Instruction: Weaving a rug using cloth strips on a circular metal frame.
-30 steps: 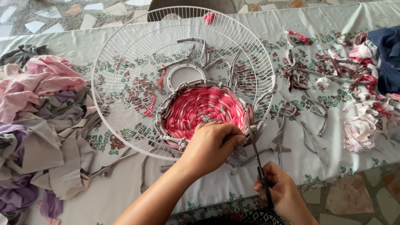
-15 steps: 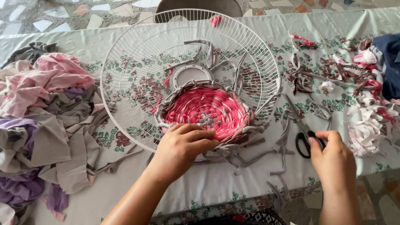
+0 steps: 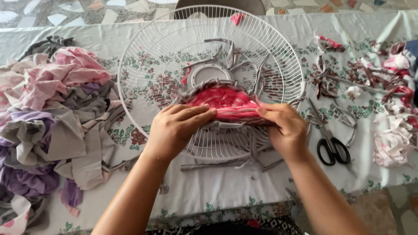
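A white wire fan guard (image 3: 161, 48) lies on the table with a round woven mat of red, pink and grey fabric strips (image 3: 228, 102) in its middle. My left hand (image 3: 178, 126) grips the mat's near left edge and my right hand (image 3: 283, 128) grips its near right edge. The mat's near side is lifted and tilted up off the guard. Grey strips (image 3: 226, 163) hang loose from its rim over the wires. Black-handled scissors (image 3: 328, 139) lie on the cloth just right of my right hand.
A heap of pink, grey and purple fabric (image 3: 48, 117) fills the table's left side. Cut scraps in red, pink and white (image 3: 387, 100) are strewn on the right. A floral tablecloth (image 3: 217, 191) covers the table; its front edge runs close to my body.
My right hand has let go of the scissors, which now lie on the cloth, and moved left to the mat. Both hands now grip the mat and tilt its near side up.
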